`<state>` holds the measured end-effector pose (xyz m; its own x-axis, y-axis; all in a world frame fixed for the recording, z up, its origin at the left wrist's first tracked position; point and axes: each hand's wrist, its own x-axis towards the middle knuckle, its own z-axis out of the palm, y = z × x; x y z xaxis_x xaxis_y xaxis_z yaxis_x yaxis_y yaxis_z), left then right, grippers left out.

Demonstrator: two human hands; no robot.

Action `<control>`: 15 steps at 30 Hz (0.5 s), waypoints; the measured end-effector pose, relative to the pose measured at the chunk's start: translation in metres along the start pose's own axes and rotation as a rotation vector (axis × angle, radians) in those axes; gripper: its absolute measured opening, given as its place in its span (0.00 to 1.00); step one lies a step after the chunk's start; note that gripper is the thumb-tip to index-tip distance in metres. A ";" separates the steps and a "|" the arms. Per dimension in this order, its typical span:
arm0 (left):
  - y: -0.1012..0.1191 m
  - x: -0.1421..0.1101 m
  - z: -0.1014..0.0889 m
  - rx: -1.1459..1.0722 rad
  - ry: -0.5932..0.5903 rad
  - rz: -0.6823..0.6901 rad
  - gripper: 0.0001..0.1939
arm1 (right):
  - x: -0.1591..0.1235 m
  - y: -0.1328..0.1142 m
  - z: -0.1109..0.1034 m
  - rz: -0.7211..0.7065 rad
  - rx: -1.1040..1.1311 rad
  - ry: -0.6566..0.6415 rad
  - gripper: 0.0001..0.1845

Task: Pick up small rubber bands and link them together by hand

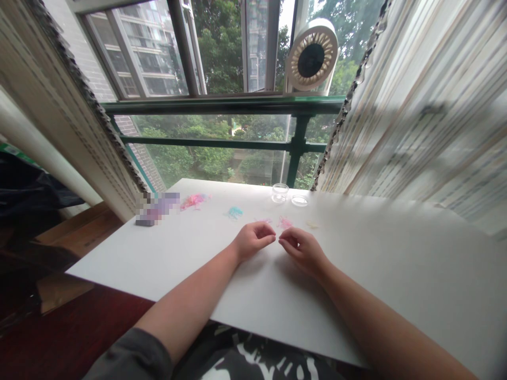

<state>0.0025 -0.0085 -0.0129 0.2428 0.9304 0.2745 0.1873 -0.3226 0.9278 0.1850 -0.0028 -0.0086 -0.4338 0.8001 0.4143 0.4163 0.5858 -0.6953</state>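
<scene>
My left hand (255,241) and my right hand (304,252) face each other over the white table, fingertips pinched and a narrow gap apart. Whatever they pinch, if anything, is too small to make out. Just beyond them lie a pink pile (284,222) of thin, band-like pieces, a purplish pile (263,220) partly behind my left hand, and a small pale yellow pile (312,225) past my right hand. A teal pile (235,212) sits farther left. Behind these stand a clear round jar (280,193) and a shallow clear lid or dish (300,200).
A larger pink and orange heap (194,201) lies at the table's left, beside a blurred purple object (158,209). The white table (368,253) reaches the window railing (214,142). A round fan (312,55) stands by the window, with curtains (415,121) either side.
</scene>
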 end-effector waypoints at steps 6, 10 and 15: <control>0.005 -0.003 -0.001 0.136 -0.012 0.056 0.11 | 0.000 0.002 0.001 0.049 0.024 0.027 0.07; 0.007 -0.004 0.000 0.215 -0.033 0.095 0.12 | 0.001 0.001 0.001 0.081 0.096 0.041 0.09; 0.008 -0.003 0.001 0.229 -0.027 0.094 0.11 | 0.002 0.002 0.004 0.126 0.213 0.027 0.10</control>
<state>0.0037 -0.0143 -0.0065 0.2938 0.8905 0.3475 0.3727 -0.4415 0.8162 0.1821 -0.0006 -0.0111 -0.3664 0.8701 0.3298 0.2869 0.4428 -0.8495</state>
